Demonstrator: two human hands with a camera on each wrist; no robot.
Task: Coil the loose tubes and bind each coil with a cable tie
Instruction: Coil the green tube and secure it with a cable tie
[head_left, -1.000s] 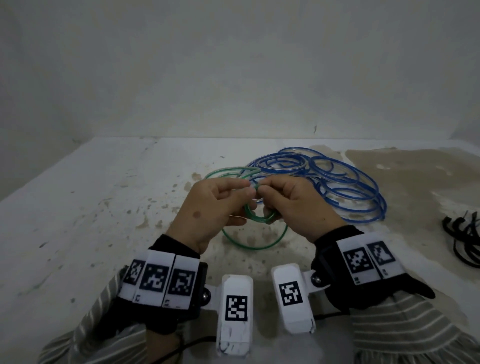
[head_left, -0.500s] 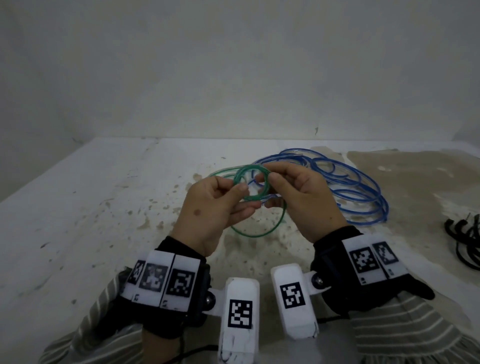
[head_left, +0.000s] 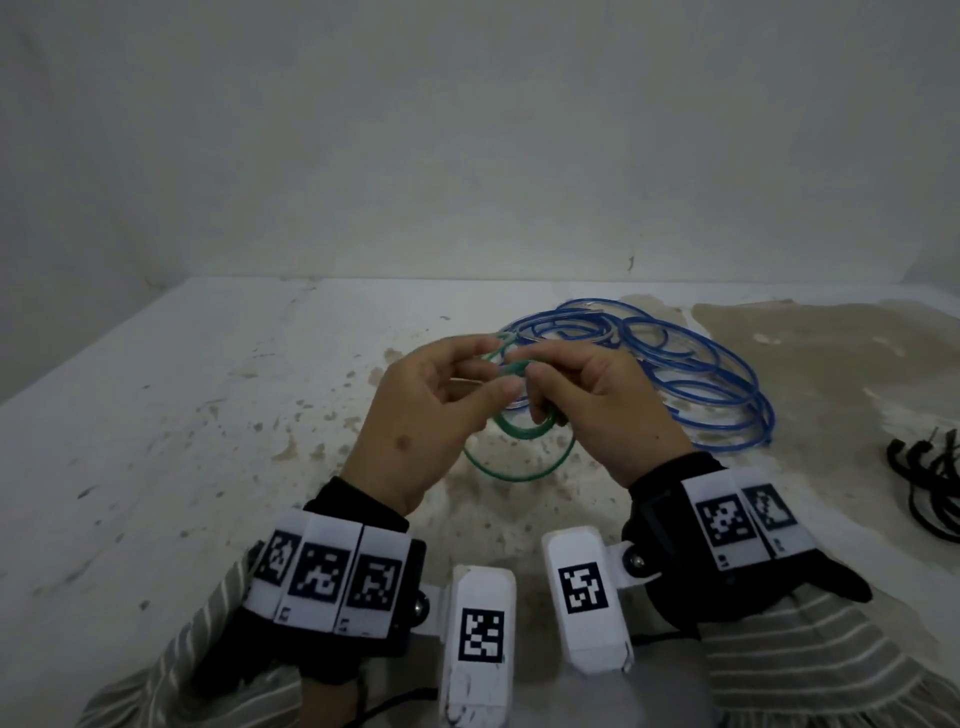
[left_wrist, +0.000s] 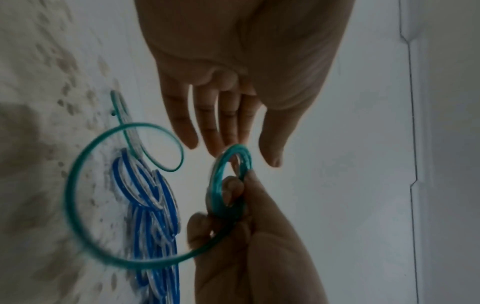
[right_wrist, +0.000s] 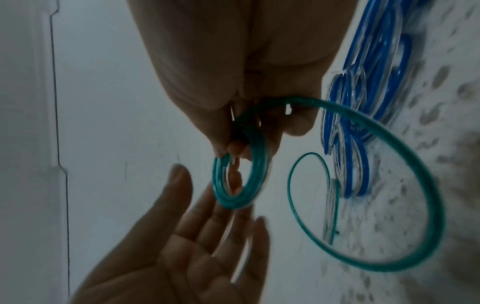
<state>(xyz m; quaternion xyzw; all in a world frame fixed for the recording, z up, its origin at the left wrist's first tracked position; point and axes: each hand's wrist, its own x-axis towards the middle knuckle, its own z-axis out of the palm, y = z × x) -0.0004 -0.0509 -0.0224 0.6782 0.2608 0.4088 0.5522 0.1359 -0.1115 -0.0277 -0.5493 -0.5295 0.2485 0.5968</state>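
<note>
A green tube is partly wound into a small tight coil (head_left: 524, 428), and my right hand (head_left: 530, 384) pinches it by its rim above the table. In the right wrist view the thumb and fingers of my right hand (right_wrist: 233, 148) grip the coil (right_wrist: 239, 181). My left hand (head_left: 498, 366) is beside it with straight fingers, whose tips (left_wrist: 215, 148) just touch the coil (left_wrist: 228, 185). A wide loose loop (head_left: 519, 475) of the same tube hangs below the coil. A loose blue tube (head_left: 717, 395) lies in sprawling loops behind my right hand.
Black cable ties (head_left: 930, 478) lie in a bunch at the right edge of the white, speckled table (head_left: 208, 415). A brown stained patch (head_left: 831, 353) covers the far right of the table. A plain wall closes the back.
The small green coil has swung from upright between both hands to hanging under my right fingers. My left fingers have let go and straightened. The loose loop has dropped lower.
</note>
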